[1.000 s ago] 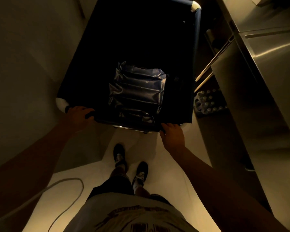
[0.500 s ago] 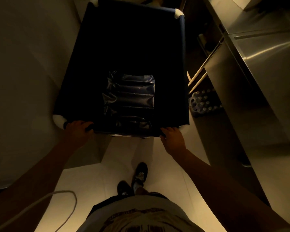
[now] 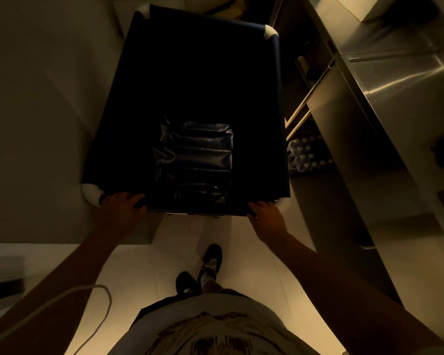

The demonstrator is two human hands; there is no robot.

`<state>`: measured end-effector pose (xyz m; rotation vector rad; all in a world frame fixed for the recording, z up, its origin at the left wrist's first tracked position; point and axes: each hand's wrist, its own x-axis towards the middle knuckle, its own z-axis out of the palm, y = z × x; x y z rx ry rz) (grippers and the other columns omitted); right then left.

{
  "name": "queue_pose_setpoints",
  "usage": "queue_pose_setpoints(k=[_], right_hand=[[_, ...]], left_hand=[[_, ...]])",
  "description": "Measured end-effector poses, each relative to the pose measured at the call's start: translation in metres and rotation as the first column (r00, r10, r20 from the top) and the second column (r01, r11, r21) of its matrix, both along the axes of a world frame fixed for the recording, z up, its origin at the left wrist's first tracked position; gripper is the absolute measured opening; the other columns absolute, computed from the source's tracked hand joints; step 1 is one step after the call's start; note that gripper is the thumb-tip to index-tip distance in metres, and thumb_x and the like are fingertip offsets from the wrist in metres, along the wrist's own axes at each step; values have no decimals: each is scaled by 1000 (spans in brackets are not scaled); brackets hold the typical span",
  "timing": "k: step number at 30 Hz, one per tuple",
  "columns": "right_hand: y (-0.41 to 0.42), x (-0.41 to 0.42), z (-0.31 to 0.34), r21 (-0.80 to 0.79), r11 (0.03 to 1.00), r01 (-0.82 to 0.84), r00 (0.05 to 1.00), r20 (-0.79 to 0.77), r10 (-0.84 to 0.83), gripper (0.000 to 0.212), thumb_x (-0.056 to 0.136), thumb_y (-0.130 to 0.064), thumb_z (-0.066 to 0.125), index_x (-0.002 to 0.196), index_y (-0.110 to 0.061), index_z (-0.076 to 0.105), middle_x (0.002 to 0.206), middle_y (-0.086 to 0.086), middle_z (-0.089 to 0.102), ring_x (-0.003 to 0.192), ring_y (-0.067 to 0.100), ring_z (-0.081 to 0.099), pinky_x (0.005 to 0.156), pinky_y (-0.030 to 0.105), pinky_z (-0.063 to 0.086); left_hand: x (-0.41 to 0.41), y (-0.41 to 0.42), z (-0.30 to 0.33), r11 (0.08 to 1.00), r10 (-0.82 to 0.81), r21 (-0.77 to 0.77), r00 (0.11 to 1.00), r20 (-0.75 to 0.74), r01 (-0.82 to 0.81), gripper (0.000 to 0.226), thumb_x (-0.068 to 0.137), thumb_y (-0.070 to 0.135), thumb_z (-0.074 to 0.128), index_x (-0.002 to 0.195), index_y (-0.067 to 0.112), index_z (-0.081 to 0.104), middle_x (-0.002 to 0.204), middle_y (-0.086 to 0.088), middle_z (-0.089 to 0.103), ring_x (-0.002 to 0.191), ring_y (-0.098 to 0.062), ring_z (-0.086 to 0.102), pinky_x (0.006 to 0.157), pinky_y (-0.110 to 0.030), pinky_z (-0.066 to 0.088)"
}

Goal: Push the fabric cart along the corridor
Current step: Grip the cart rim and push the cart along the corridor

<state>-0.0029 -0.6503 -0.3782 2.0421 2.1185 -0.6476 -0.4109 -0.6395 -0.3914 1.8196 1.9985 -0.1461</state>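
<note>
A dark navy fabric cart [image 3: 277, 103] with white corner caps fills the middle of the view, seen from above. Inside it lies a shiny dark plastic bundle [image 3: 198, 155]. My left hand [image 3: 122, 208] grips the cart's near rim close to the left corner cap. My right hand [image 3: 265, 216] grips the same rim near the right corner. Both arms stretch forward from my body.
A plain wall [image 3: 36, 111] runs close along the cart's left side, with a wall corner [image 3: 149, 234] just below my left hand. Stainless steel units [image 3: 395, 98] line the right, with a pack of bottles [image 3: 305, 157] and wooden sticks [image 3: 300, 114] beside the cart. Pale tiled floor [image 3: 241, 252] lies underfoot.
The cart has rolled forward along the corridor and its far end has come into view. My feet have stepped after it. Both hands keep their hold on the rim.
</note>
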Motion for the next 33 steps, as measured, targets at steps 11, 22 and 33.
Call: queue_pose_setpoints(k=[11, 22, 33], right_hand=[[-4, 4, -2, -65, 997, 45, 998, 46, -42, 42, 100, -22, 56, 142, -21, 55, 136, 6, 61, 128, 29, 53, 104, 40, 47], [12, 16, 0, -45, 998, 40, 999, 9, -40, 43, 99, -16, 59, 142, -19, 56, 140, 9, 59, 134, 30, 50, 108, 40, 43], [35, 28, 1, -35, 999, -32, 999, -13, 31, 44, 96, -11, 61, 140, -16, 59, 139, 9, 61, 133, 28, 52, 112, 41, 43]], left_hand=[[8, -20, 5, 998, -19, -61, 998, -59, 16, 55, 92, 51, 42, 137, 25, 59, 134, -13, 62, 126, -37, 54, 108, -51, 41], [30, -58, -10, 995, 65, 76, 998, 0, -65, 53, 88, 41, 48, 127, 13, 69, 120, -26, 69, 116, -47, 60, 104, -58, 40], [48, -81, -19, 991, 117, 73, 992, -48, -113, 53, 91, 45, 45, 132, 18, 63, 122, -19, 68, 117, -43, 57, 108, -60, 36]])
